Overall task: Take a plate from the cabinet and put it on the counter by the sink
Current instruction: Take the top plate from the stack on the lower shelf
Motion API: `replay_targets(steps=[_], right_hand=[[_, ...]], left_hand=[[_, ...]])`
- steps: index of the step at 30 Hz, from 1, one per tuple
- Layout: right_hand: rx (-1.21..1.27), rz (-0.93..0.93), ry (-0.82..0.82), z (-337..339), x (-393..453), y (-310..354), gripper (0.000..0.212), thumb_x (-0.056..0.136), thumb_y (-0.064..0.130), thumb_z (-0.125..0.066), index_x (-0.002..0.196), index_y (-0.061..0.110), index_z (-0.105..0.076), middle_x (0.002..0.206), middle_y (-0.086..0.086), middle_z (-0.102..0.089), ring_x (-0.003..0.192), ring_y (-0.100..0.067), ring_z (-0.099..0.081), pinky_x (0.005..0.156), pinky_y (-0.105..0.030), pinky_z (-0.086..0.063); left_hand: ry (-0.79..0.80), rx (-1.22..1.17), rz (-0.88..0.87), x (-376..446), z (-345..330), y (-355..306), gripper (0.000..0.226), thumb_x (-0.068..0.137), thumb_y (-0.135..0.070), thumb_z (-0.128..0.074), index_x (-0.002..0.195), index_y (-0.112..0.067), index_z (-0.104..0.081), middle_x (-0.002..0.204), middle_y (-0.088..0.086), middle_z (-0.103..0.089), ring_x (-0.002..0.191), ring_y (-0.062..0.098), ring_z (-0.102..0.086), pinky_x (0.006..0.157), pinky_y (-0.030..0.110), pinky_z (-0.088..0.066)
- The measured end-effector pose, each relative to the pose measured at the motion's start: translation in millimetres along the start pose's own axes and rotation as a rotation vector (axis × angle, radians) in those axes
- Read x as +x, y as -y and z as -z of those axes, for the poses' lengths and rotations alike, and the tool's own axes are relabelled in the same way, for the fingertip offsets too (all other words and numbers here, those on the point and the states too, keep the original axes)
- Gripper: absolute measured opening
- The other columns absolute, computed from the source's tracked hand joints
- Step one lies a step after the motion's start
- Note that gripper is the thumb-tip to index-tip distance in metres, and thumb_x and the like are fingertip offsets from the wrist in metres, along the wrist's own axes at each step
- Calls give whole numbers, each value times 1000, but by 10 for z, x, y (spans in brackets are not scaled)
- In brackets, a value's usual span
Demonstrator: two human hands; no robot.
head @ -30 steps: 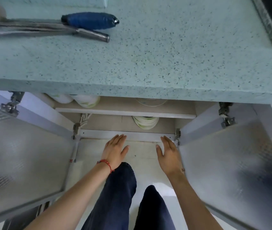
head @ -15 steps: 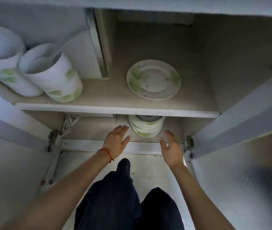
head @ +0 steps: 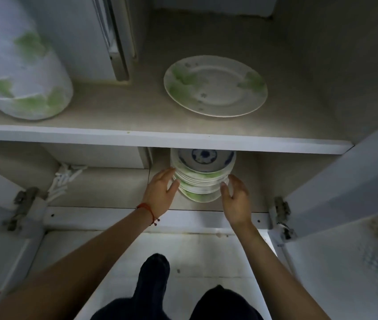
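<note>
The cabinet point(head: 206, 140) stands with both doors swung wide, its shelf holding two stacks of bowls point(head: 28, 88) on the left and a single green-patterned plate point(head: 215, 85) on the right. Below the shelf sits a stack of plates point(head: 203, 176), the top one blue-patterned. The left hand point(head: 161, 192) and right hand point(head: 236, 199) flank that stack, fingers spread, each grip released, fingertips touching or just beside the rims. A red bracelet point(head: 147, 210) circles the left wrist.
</note>
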State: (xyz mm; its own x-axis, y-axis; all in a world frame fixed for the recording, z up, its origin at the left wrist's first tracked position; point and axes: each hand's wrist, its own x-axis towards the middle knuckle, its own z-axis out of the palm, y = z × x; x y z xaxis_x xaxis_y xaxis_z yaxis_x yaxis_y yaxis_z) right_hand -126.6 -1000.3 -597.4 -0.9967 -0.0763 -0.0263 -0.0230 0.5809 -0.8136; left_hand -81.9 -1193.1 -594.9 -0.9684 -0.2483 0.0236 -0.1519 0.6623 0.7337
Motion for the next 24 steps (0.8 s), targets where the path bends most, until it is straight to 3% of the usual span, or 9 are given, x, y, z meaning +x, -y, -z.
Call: replay_targets(steps=[3,5,8,11,12,14,17,21,24], right_hand=[[59,-29,-57,-57,149,-63,38,93,25,-48,127,8,-49,131,-13,-55,119,-28,-51,99,-33,-42],[103,-55,-82,-86,260,-91,36,92,26,-49,124,10,-51,128,-13,-58,116,-28,-54,99,-39,-45],[110,-51,-118,-120,402,-145,33,92,24,-50,120,8,-54,123,-14,-61,111,-30,-57,93,-40,-48],[129,-38,-133,-164,550,-187,27,91,22,-50,111,5,-57,115,-16,-64,105,-31,-59,86,-34,-47],[137,-28,-137,-181,604,-194,24,91,21,-50,108,5,-57,112,-17,-64,103,-31,-60,85,-34,-47],[150,-5,-153,-213,694,-203,21,91,19,-50,105,5,-57,109,-16,-65,100,-31,-60,83,-36,-48],[143,9,-172,-258,796,-231,25,91,19,-49,111,4,-56,113,-18,-64,102,-34,-60,84,-38,-48],[169,12,-192,-313,890,-316,27,91,21,-52,111,4,-55,112,-18,-64,100,-33,-60,81,-34,-47],[239,5,-202,-348,930,-345,26,90,22,-53,111,7,-57,112,-15,-65,101,-31,-61,85,-34,-47]], left_hand=[[-56,-122,37,121,-123,32,36,90,-16,-48,124,-5,-49,133,16,-51,120,26,-47,101,27,-34],[-102,-230,95,232,-175,27,35,90,-15,-48,123,-3,-50,129,14,-53,111,20,-49,95,23,-34],[-171,-383,149,385,-231,23,30,90,-10,-48,116,2,-54,110,5,-57,102,18,-50,91,20,-35],[-213,-398,122,516,-278,95,22,89,-6,-47,107,2,-60,83,-9,-55,73,3,-47,65,-3,-32],[-209,-386,99,556,-298,126,22,89,-6,-47,107,-1,-60,83,-10,-55,70,0,-45,64,-4,-31],[-192,-388,58,624,-349,177,24,89,-8,-47,110,-7,-59,97,-1,-58,79,8,-49,71,10,-37],[-248,-435,89,738,-437,258,27,89,-8,-48,115,-3,-55,119,10,-57,100,18,-47,88,24,-30],[-311,-553,167,802,-513,324,35,89,-7,-49,123,-1,-49,129,15,-52,112,20,-47,85,9,-35],[-317,-546,131,828,-589,358,39,89,-9,-50,127,-6,-45,128,2,-48,111,13,-43,81,0,-33]])
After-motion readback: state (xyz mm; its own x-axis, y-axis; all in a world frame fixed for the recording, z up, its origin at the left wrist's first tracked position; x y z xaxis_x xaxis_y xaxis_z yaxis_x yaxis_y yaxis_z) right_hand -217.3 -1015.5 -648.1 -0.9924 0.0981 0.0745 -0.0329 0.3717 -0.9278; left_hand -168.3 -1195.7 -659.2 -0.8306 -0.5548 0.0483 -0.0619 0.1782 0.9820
